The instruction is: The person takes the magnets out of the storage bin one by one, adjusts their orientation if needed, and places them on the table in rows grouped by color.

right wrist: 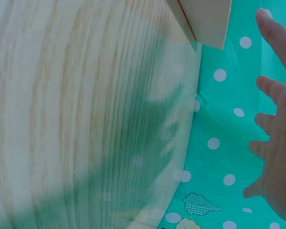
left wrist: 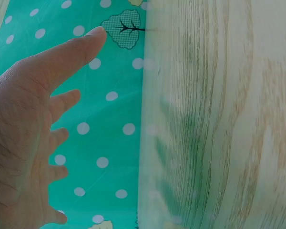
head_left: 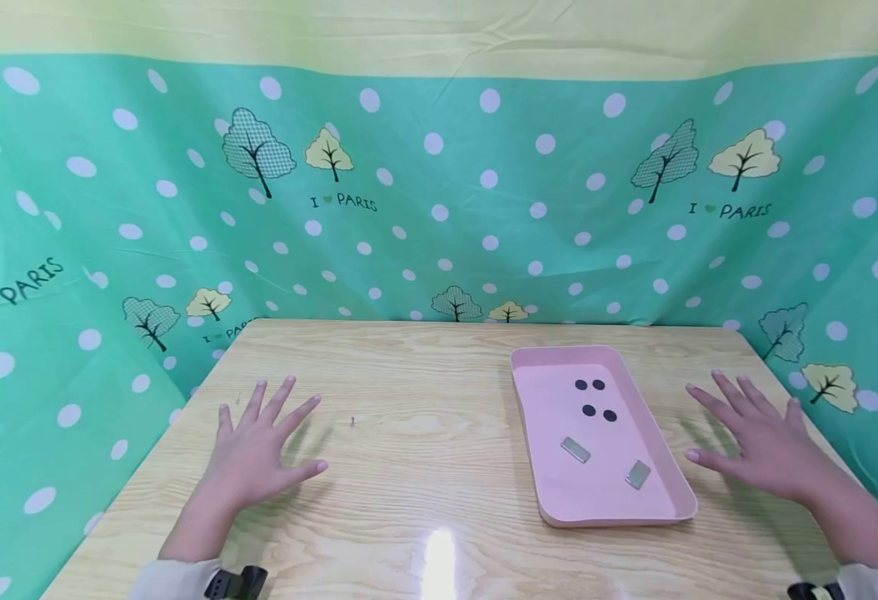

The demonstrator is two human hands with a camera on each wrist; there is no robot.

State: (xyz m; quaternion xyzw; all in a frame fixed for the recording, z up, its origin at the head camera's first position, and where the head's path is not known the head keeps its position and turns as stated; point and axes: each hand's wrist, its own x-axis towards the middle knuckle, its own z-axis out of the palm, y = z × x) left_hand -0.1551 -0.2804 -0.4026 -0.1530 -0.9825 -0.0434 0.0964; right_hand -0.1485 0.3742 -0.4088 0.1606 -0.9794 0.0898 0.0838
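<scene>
My left hand [head_left: 255, 454] hovers over the left side of the table with its fingers spread and nothing in it. On the far side, my right hand [head_left: 769, 442] is likewise spread and holds nothing, just right of a pink tray [head_left: 559, 504]. Inside the tray lie several small black discs [head_left: 589, 410] towards the back. Nearer the front are two small silver rectangular blocks, one block [head_left: 576, 450] at the left and another block [head_left: 637, 475] at the right. The right wrist view catches the tray's outer side [right wrist: 207, 21] beyond the thumb.
The light wood-grain table [head_left: 409, 467] is glossy and reflects a bright light near its front. A green dotted curtain [head_left: 409, 183] with printed trees hangs behind and along both sides. A tiny dark mark [head_left: 352, 422] shows on the tabletop right of the left hand.
</scene>
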